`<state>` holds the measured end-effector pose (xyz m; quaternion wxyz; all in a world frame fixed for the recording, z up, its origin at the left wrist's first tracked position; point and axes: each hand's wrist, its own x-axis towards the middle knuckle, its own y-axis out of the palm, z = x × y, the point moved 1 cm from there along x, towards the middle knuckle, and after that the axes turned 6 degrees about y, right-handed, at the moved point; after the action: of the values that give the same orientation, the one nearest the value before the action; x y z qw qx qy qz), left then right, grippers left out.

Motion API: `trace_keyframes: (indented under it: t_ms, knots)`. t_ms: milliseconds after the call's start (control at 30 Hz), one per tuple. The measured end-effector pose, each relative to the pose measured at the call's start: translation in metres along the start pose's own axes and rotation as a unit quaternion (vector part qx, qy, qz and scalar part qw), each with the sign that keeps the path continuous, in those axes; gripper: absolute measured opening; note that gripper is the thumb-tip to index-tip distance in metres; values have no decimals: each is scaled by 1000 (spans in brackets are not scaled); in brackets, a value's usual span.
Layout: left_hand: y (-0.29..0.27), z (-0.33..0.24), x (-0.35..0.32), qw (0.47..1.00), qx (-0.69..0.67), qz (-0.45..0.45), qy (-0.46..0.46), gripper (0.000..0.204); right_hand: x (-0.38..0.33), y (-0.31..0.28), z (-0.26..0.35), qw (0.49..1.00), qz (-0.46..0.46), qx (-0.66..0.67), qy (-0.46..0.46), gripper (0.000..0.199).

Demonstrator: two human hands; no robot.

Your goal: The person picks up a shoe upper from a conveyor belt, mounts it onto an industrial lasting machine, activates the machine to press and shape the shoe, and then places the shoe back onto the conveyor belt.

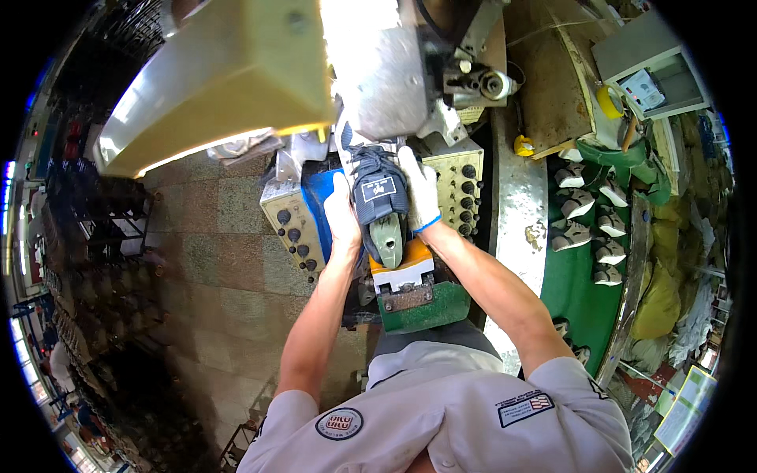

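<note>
A dark lace-up shoe upper (367, 167) sits on a grey-green shoe last (386, 240), its toe end pointing away under the machine head (386, 87). My left hand (342, 214) presses along the left side of the shoe, fingers closed against it. On the opposite side my right hand (420, 188), in a white glove with a blue cuff, grips the shoe near the laces. The heel end of the last is just above an orange pad (415, 254) on a metal support; I cannot tell whether they touch. The machine head hides the toe.
Knobbed control boxes flank the shoe, one on the left (292, 229) and one on the right (457, 185). A large yellowish cover (229, 79) overhangs at upper left. To the right, several light shoes stand on a green conveyor belt (572, 284) beside a metal ledge (520, 213).
</note>
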<state>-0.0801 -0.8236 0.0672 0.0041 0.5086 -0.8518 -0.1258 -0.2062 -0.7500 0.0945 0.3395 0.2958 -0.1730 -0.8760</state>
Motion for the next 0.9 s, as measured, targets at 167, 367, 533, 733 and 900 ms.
trace_keyframes:
  t_ms: [167, 367, 533, 733, 900]
  knots:
    - [-68, 102, -113, 874, 481, 40, 48, 71, -58, -73, 25, 987, -40, -147, -41, 48]
    - [-68, 165, -170, 794, 581, 108, 140, 88, -130, -159, 49, 981, -148, -123, -35, 51]
    - [-95, 137, -157, 890, 438, 117, 41, 79, -130, -146, 55, 983, -113, -143, -11, 49]
    - [-136, 9, -193, 983, 100, -16, -153, 40, -155, -119, 67, 995, -32, -95, -28, 46]
    - [-136, -73, -213, 981, -138, 6, -134, 53, -190, -74, 62, 992, 89, -85, 0, 64]
